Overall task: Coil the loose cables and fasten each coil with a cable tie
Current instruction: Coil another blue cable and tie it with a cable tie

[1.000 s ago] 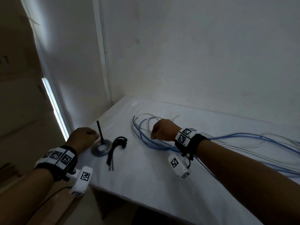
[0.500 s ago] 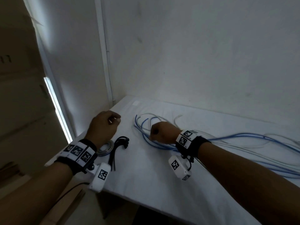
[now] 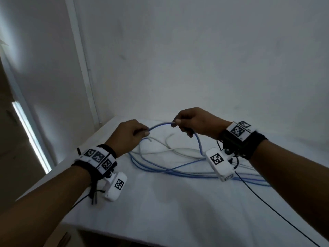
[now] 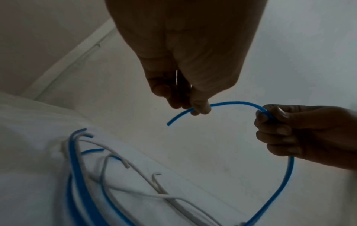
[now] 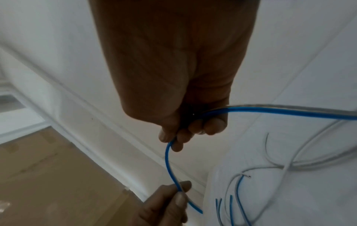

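A blue cable (image 3: 160,125) arches in the air between both hands above the white table (image 3: 178,202). My left hand (image 3: 132,134) pinches it near its free end (image 4: 200,107), and a short tail (image 4: 174,119) sticks out past the fingers. My right hand (image 3: 188,123) grips the same cable (image 5: 251,110) a little further along, fingers curled round it (image 4: 270,116). From the right hand the cable (image 3: 199,145) drops to the table. More blue cables (image 3: 160,171) and white cables (image 3: 178,150) lie loose in a tangle under the hands.
The table stands in a corner, with white walls (image 3: 195,59) behind and to the left. A thin black wire (image 3: 276,213) runs from the right wrist camera across the table's near right. Brown cardboard (image 5: 48,175) lies beyond the table's left edge. The left wrist hides the cable ties.
Both hands have risen off the table. The right hand lifted the blue cable end, and the left hand came across from the left and took hold of it.
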